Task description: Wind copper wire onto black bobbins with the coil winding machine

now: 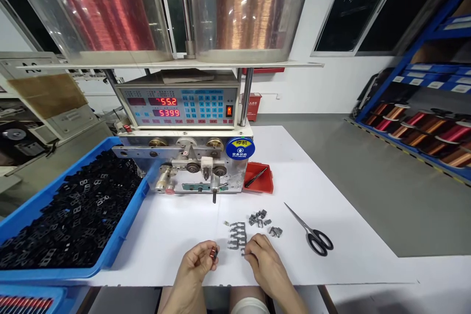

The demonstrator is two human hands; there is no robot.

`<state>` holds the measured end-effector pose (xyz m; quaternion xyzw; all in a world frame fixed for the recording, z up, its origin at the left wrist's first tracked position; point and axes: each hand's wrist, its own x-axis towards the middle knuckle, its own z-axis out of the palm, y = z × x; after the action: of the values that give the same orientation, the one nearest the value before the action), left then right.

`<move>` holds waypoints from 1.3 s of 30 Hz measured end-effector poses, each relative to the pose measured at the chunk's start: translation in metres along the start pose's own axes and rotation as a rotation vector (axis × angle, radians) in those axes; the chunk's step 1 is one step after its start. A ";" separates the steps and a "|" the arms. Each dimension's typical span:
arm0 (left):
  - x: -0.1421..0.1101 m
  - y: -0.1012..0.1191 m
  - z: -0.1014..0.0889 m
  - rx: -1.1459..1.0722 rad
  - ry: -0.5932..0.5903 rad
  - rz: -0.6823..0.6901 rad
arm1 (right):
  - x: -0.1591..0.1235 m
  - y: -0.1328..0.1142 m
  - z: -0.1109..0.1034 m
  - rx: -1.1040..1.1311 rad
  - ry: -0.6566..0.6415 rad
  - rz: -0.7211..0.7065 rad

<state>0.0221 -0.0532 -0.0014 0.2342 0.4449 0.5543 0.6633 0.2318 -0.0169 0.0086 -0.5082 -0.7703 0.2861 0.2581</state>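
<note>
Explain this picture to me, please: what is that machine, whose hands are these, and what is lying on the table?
The picture comes from a camera on the person's head, looking down at their own hands. The left hand pinches a small reddish coil; the right hand rests its fingertips by a row of small grey parts on the white table. Behind stands a winding machine with red number displays, under big spools of copper wire. A blue bin of black parts sits left, scissors right, a red tray beside the machine.

Winding machine at 12 o'clock on table; parts bin at 9; scissors at 3.
</note>
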 end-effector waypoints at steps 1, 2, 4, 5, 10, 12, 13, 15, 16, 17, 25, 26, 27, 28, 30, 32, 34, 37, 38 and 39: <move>0.000 -0.001 0.000 0.000 -0.005 0.011 | -0.002 -0.002 0.000 0.050 0.007 -0.023; -0.001 -0.003 0.001 0.001 -0.007 0.024 | -0.004 -0.006 0.000 0.113 0.013 -0.052; -0.002 -0.006 0.003 0.004 -0.022 0.039 | -0.006 -0.017 0.003 0.237 0.018 -0.110; -0.002 -0.008 0.003 0.002 -0.035 0.047 | -0.006 -0.023 0.005 0.278 0.015 -0.135; 0.000 -0.012 -0.001 -0.001 -0.108 0.087 | -0.001 -0.042 0.018 0.290 -0.009 -0.221; 0.000 -0.011 -0.002 0.030 -0.107 0.104 | 0.004 -0.044 0.017 0.264 -0.021 -0.216; -0.001 -0.009 -0.003 0.050 -0.108 0.107 | 0.006 -0.045 0.015 0.250 -0.041 -0.204; -0.001 -0.005 -0.003 0.089 -0.109 0.106 | 0.010 -0.049 0.008 0.213 -0.106 -0.175; -0.001 -0.004 -0.003 0.106 -0.106 0.104 | 0.013 -0.052 0.003 0.187 -0.145 -0.163; 0.000 -0.002 -0.003 0.124 -0.100 0.103 | 0.015 -0.055 -0.002 0.157 -0.181 -0.157; 0.002 0.000 -0.003 0.156 -0.064 0.111 | 0.038 -0.059 -0.008 0.305 -0.294 -0.083; 0.002 0.001 -0.001 0.138 -0.053 0.122 | 0.041 -0.055 -0.004 0.369 -0.304 -0.040; 0.002 0.001 0.000 0.127 -0.046 0.133 | 0.045 -0.052 0.001 0.427 -0.318 0.004; 0.002 0.002 0.001 0.125 -0.047 0.140 | 0.048 -0.048 0.005 0.475 -0.333 0.040; 0.004 0.004 0.002 0.149 -0.067 0.141 | 0.053 -0.043 0.013 0.533 -0.354 0.082; 0.007 0.005 0.001 0.185 -0.088 0.133 | 0.058 -0.040 0.018 0.553 -0.345 0.084; 0.010 0.005 -0.001 0.206 -0.099 0.125 | 0.060 -0.040 0.022 0.585 -0.329 0.068; 0.014 0.005 -0.002 0.158 -0.140 0.122 | 0.059 -0.038 0.028 0.649 -0.264 0.055; 0.015 0.005 -0.001 0.127 -0.151 0.116 | 0.057 -0.037 0.030 0.654 -0.229 0.044; 0.017 0.005 -0.001 0.099 -0.150 0.104 | 0.055 -0.036 0.032 0.659 -0.197 0.031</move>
<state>0.0186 -0.0360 -0.0031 0.3302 0.4080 0.5463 0.6527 0.1678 0.0175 0.0172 -0.3793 -0.6497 0.5710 0.3285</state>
